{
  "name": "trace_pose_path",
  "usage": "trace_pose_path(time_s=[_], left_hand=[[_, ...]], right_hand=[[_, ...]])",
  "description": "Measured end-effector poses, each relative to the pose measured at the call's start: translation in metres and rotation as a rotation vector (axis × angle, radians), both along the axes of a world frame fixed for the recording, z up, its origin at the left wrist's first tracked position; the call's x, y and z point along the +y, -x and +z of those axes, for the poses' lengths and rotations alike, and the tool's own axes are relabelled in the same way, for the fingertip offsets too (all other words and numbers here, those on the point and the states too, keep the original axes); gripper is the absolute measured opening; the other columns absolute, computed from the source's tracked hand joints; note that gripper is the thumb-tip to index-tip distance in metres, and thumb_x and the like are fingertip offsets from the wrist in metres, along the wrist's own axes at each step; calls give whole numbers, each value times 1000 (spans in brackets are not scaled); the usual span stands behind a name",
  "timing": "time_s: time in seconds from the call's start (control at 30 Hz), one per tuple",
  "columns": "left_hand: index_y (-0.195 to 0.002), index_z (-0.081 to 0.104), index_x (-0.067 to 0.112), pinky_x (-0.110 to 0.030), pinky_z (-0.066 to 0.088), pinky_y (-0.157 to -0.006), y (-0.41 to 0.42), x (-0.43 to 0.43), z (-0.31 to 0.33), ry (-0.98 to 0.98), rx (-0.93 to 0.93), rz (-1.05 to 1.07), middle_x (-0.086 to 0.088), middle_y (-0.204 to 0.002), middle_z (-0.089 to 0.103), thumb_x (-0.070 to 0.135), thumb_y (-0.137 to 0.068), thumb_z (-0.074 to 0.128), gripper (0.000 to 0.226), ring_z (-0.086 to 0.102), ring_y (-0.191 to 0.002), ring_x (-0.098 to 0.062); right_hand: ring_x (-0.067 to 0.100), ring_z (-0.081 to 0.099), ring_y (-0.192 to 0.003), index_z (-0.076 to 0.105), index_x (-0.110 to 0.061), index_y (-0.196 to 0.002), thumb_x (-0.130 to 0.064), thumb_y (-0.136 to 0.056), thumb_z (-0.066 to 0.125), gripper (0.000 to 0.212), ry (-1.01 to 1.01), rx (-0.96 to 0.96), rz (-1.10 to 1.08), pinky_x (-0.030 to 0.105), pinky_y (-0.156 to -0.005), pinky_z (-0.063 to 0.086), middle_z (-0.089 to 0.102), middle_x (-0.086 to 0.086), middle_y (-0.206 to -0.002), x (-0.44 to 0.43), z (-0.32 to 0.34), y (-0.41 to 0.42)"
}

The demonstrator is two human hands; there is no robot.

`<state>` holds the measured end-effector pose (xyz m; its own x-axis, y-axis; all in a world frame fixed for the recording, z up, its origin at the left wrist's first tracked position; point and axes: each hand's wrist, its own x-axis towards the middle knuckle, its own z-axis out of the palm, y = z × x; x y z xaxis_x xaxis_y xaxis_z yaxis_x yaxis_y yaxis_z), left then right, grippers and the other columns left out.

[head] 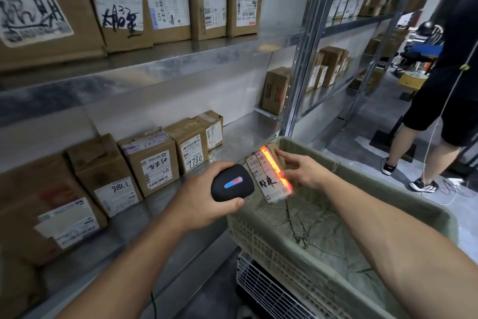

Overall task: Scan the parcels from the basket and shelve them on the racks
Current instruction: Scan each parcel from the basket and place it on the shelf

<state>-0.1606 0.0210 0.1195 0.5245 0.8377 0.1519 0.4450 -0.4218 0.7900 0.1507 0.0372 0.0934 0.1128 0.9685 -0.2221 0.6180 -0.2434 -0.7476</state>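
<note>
Centre frame, parcel [266, 179]: orange scan line across label, above basket [271, 249], far corner.
Right hand [307, 171]: fingers pinch parcel's right side.
Left hand [199, 202]: wrapped round black scanner [231, 184], just left of parcel.

Left of the basket [269, 243], handwritten "98LL" marks one carton label [117, 196]; a nearer carton label [192, 157] reads "7786". The rest is too blurred.

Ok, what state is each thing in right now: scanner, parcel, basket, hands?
scanner: on, red beam across the parcel label.
parcel: held upright at the basket's corner, being scanned.
basket: only loose strands visible inside.
left hand: grips the scanner.
right hand: holds the parcel.
</note>
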Motion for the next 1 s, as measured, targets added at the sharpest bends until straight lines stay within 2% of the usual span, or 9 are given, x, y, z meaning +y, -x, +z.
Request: trace_pose_path(time_s=[0.1, 0.23, 0.33, 0.47, 0.57, 0.63, 0.7, 0.8, 1.0], left_hand=[[-118, 45, 62, -4, 44, -78, 0, -2, 2, -4, -5, 2, 29, -110, 64, 68, -56, 70, 67, 60, -98, 14], [-119, 45, 60, -3, 43, -76, 1, -4, 5, -5, 22, -5, 28, -109, 63, 69, -54, 68, 69, 59, -97, 15], [-112, 48, 61, -5, 45, -75, 1, -5, 7, 2, -11, 13, 29, -108, 63, 64, -57, 72, 60, 60, -96, 14], [-112, 57, 49, -21, 54, -71, -3, -5, 2, 108, -218, 120, 18, -104, 69, 45, -62, 81, 56, 66, -80, 5], [-117, 62, 32, -29, 51, -55, -9, -5, 0, 228, -360, 190, 5, -86, 68, 40, -62, 82, 60, 61, -56, -9], [-118, 63, 27, -32, 48, -52, -12, -4, -1, 268, -408, 211, 4, -74, 66, 46, -57, 83, 66, 57, -51, -19], [-117, 64, 27, -33, 47, -53, -13, -3, -1, 294, -431, 220, 2, -68, 66, 48, -56, 82, 67, 56, -51, -23], [-121, 63, 23, -34, 46, -55, -16, -3, -2, 347, -450, 237, -2, -64, 64, 38, -66, 81, 60, 55, -51, -23], [-124, 61, 22, -35, 47, -57, -18, -5, 2, 453, -515, 250, -9, -68, 64, 36, -71, 77, 57, 56, -56, -25]], right_hand=[[4, 59, -76, 38, -47, -150, -18, -92, 72, 73, -9, 0, -15, 18, -64, 44, 66, -4, -125, 0, -5, 0], [6, 60, -88, 37, -46, -150, -16, -92, 72, 74, -23, 13, -30, 21, -71, 44, 64, -3, -130, -3, -8, -3], [6, 60, -94, 37, -43, -151, -15, -91, 73, 75, -42, 25, -46, 20, -77, 45, 62, -1, -134, -7, -10, -6], [19, 55, -126, 26, -44, -156, -11, -89, 74, 89, -98, 150, -134, 40, -103, 50, 49, -3, -147, -14, -16, -9], [26, 51, -134, 16, -49, -156, -10, -89, 73, 97, -131, 191, -196, 52, -106, 48, 48, 1, -147, -17, -23, -4], [26, 53, -133, 12, -51, -156, -10, -89, 74, 100, -179, 213, -232, 56, -106, 48, 51, 4, -147, -18, -25, 1], [24, 54, -131, 9, -51, -156, -9, -90, 72, 101, -213, 228, -254, 56, -107, 47, 51, 3, -147, -20, -26, 7], [25, 47, -138, 6, -53, -155, -8, -92, 70, 101, -242, 223, -278, 57, -110, 44, 45, 4, -154, -19, -26, 13], [24, 43, -141, 2, -50, -157, -5, -92, 69, 104, -278, 194, -299, 51, -114, 38, 46, 5, -152, -17, -29, 18]])
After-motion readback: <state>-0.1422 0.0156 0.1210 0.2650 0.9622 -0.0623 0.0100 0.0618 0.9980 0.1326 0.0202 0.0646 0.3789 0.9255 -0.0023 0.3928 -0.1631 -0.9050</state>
